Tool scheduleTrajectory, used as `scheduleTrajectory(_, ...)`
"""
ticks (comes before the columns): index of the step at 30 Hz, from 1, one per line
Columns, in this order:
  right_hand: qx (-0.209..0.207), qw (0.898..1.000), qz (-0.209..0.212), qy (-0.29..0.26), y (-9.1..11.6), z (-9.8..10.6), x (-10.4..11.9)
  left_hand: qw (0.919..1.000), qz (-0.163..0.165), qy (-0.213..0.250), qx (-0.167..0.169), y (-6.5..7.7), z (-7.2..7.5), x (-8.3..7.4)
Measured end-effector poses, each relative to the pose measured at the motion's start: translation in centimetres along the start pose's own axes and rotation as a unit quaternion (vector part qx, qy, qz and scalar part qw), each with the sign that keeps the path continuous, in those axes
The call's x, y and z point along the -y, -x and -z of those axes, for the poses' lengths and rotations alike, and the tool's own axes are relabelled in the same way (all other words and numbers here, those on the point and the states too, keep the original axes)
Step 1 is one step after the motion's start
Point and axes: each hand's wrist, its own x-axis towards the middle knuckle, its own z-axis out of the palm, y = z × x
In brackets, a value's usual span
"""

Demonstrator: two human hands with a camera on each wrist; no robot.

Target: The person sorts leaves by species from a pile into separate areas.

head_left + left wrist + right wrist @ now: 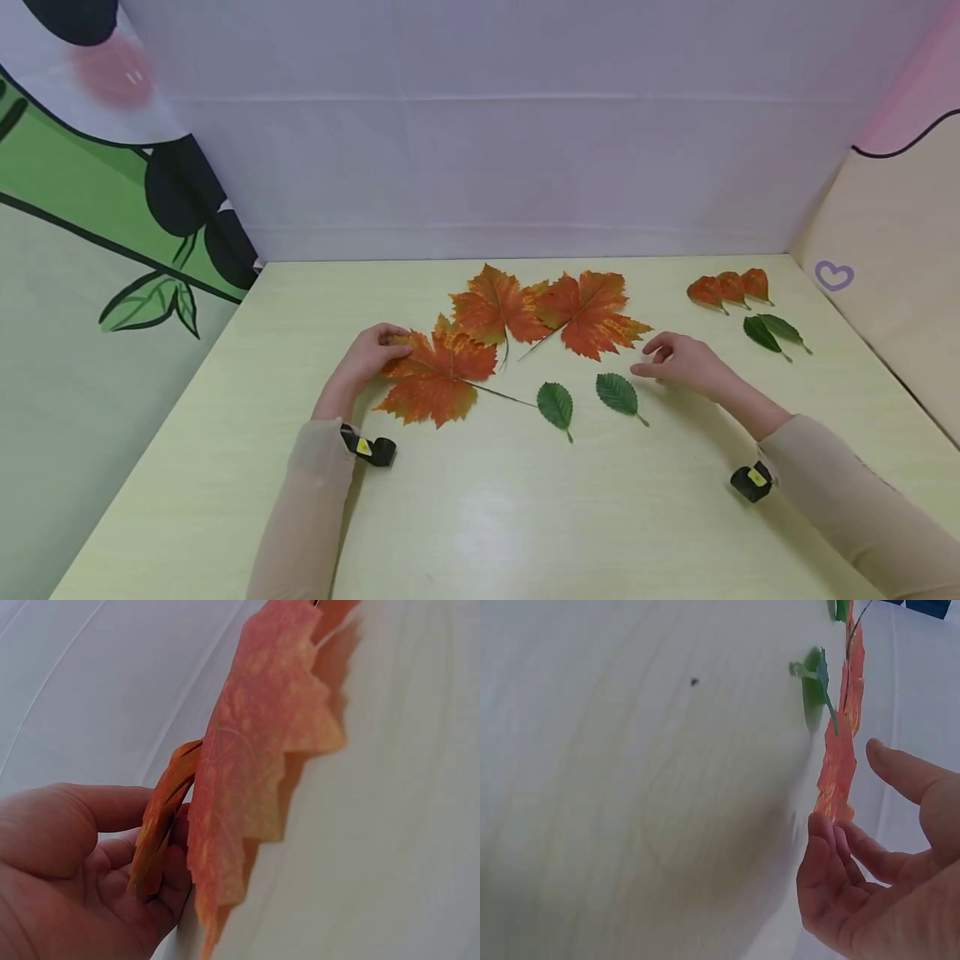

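On the left of the group lies an orange maple leaf (438,383), its stem pointing right. My left hand (369,354) pinches its upper left edge between thumb and fingers; in the left wrist view a curled orange lobe (159,817) shows inside the grip. Two more maple leaves, one in the middle (495,304) and one on the right (596,312), overlap behind it. My right hand (682,362) hovers beside the right one, fingers loosely bent, holding nothing. A green leaf (617,393) lies just left of it, another green leaf (555,405) at the first stem's tip.
At the table's back right, three small orange leaves (729,289) lie in a row, with a pair of green leaves (776,333) in front. A pale cloth wall (525,175) rises behind the table (487,517). Each wrist carries a black camera.
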Motion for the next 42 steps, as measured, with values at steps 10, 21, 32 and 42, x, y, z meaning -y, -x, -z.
scheduleTrajectory(10,0.03,0.999,0.027,0.002,-0.3,-1.9,1.0,1.0,-0.001,0.003,0.003,0.0,0.0,0.0)
scheduleTrajectory(21,0.046,0.998,0.041,-0.008,-0.3,-2.1,1.2,1.0,-0.001,0.001,0.004,-0.2,0.0,0.1)
scheduleTrajectory(32,0.026,0.999,0.041,-0.013,0.0,-1.5,0.7,1.0,-0.004,-0.004,0.002,-0.2,0.0,0.3)
scheduleTrajectory(42,-0.013,0.999,0.03,0.032,-0.2,0.7,-1.2,1.0,-0.002,0.004,0.002,-0.1,0.0,0.2)
